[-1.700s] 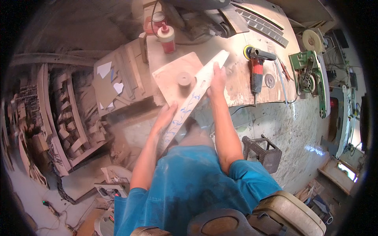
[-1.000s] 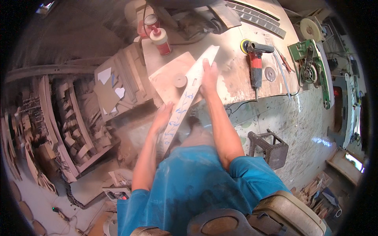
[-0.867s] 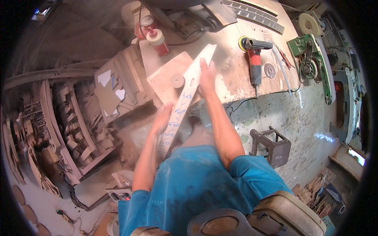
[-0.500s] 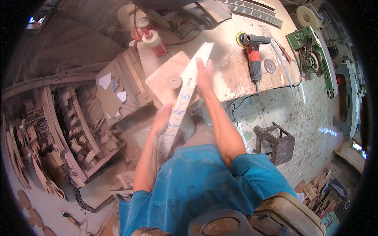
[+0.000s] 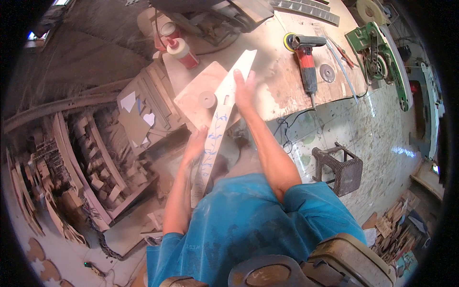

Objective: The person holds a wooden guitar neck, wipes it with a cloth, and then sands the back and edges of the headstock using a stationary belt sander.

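A long pale board (image 5: 220,124) with a blue drawn leaf pattern and a slot runs diagonally between my hands. My right hand (image 5: 244,91) grips its upper part from the right, thumb on top. My left hand (image 5: 197,141) holds the lower part from the left. The board lies against or very close to a round wooden cylinder (image 5: 207,99) on a square wooden plate (image 5: 191,90) at the workbench's front edge. Pale dust blurs the area around my hands.
On the workbench (image 5: 277,95) are a red-and-black polisher (image 5: 307,67), a disc (image 5: 327,73), glue bottle (image 5: 184,54), pliers and metal strips. A green belt machine (image 5: 370,52) stands right. A stool (image 5: 337,167) stands on the floor, cables beside it. Wooden offcuts (image 5: 110,186) fill a rack at left.
The view has turned slightly. The board and both hands appear a little farther left and up, the board slightly steeper, still held and beside the cylinder.
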Demonstrator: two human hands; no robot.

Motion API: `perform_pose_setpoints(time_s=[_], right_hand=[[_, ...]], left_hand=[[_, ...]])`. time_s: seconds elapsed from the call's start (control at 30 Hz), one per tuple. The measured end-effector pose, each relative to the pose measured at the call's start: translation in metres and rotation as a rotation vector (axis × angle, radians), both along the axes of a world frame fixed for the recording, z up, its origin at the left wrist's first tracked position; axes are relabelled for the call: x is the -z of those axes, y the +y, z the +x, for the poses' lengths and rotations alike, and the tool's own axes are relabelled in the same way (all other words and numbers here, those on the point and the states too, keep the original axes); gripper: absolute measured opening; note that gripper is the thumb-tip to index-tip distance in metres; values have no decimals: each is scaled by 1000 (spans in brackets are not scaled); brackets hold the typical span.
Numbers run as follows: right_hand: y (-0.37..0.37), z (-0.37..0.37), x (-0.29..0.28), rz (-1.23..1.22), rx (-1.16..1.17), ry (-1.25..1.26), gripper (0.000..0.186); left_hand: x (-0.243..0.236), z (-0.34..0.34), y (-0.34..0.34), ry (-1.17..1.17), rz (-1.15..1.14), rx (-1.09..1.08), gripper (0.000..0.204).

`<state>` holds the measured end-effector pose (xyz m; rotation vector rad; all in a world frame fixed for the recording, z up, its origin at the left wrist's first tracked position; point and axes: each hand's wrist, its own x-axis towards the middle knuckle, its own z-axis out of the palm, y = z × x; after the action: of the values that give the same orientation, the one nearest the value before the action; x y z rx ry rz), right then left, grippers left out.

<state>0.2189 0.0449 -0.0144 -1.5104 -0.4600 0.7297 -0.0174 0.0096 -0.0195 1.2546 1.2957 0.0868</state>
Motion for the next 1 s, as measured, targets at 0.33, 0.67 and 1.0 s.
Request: perform_pose_setpoints(time_s=[0.33, 0.67, 1.0], right_hand=[[1, -3, 7, 19, 46, -51, 44], [-9, -3, -28, -139, 26, -83, 41], [-1, -1, -18, -172, 16, -101, 39]], left_hand=[[7, -2, 1, -68, -31, -6, 62], [-5, 2, -1, -58, -65, -39, 62], [-2, 2, 2, -59, -117, -49, 64]])
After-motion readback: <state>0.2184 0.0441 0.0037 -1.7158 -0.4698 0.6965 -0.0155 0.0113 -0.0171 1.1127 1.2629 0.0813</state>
